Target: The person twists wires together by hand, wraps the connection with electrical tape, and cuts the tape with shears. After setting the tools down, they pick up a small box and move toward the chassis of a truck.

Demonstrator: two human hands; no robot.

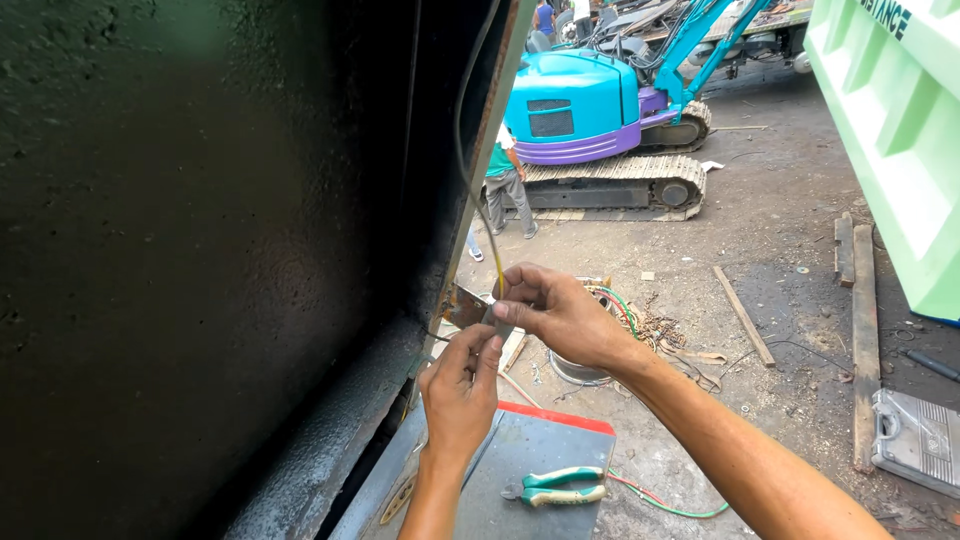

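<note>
Just right of the frame's centre, the right hand (560, 315) pinches a thin wire (470, 190) running upward along the dark panel's (200, 250) edge; the left hand (458, 390), directly below, closes its fingers on a small grey piece (497, 325); green-handled pliers (555, 487) lie lower on the grey surface (540, 440).

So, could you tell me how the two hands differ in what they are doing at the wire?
The right hand reaches in from the right, higher, pinching the thin wire hanging down the dark panel. The left hand rises from below, fingertips at a small grey piece. Both are bare and meet at one spot.
</note>
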